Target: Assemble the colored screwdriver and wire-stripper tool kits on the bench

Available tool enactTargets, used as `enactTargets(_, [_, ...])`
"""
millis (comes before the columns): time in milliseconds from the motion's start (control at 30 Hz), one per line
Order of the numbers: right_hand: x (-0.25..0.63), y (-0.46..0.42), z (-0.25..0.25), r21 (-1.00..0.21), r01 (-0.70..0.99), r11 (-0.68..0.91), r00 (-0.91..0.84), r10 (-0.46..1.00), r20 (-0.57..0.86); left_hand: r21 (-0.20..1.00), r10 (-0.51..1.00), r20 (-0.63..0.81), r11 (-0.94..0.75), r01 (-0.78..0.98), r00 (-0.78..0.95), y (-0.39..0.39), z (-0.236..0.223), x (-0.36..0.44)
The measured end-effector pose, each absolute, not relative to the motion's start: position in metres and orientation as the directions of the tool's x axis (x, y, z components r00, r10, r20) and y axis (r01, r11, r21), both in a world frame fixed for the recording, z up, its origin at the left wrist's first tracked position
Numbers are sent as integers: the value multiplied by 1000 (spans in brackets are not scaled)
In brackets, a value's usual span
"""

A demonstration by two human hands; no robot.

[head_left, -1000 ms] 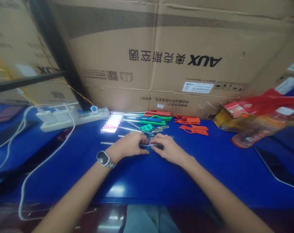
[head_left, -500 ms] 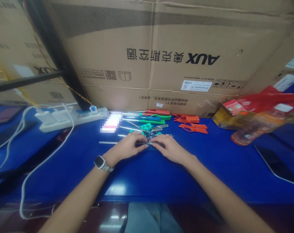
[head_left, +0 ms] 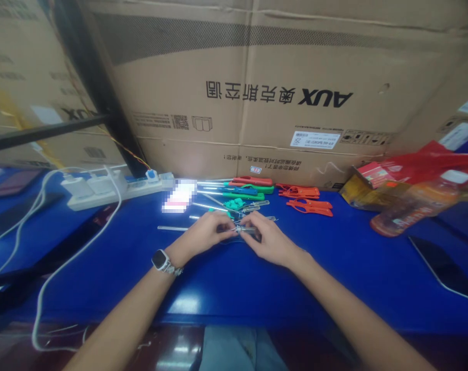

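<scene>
Thin metallic piece (head_left: 238, 230) lies between the person's two hands, at or just over the blue table (head_left: 234, 281). Left hand (head_left: 205, 233) (a watch (head_left: 161, 260) on its wrist) pinches it between thumb and forefinger; right hand (head_left: 271, 238) grips the other side with curled fingers. Over the last second both have stayed here with only small finger shifts, which suggests fine handling rather than carrying. Just beyond lie green pieces (head_left: 234, 204), then orange plastic parts (head_left: 311, 207), and behind them a cardboard box (head_left: 280, 51).
</scene>
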State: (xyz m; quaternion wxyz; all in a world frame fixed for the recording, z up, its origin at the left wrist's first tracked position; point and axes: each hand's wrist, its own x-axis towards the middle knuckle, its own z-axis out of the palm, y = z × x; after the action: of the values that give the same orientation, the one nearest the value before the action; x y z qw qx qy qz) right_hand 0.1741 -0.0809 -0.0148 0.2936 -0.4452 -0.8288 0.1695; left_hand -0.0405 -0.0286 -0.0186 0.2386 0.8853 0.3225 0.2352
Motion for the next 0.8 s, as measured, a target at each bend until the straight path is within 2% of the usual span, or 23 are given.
enactTargets(100, [181,-80,-13,-370,716,593,-501,804,320,565,675,259,-686,458,691,-30,-19,-42])
enactTargets(167, [184,-79,-13,-313,725,614,-533,787,309,562,693,253,-673,480,675,-31,-19,-44])
enactTargets(300, [184,-79,-13,-294,733,614,-553,788,269,534,723,164,-637,556,671,-32,-18,-48])
enactTargets(400, [180,-82,-12,-227,760,610,-565,791,235,519,715,113,-635,573,690,-31,-19,-48])
enactTargets(500, [178,-85,-10,-158,779,606,-568,790,229,534,716,124,-632,562,687,-30,-19,-47])
enactTargets(800, [182,-86,-8,-104,758,644,-617,759,206,540,694,182,-663,519,697,-30,-15,-49])
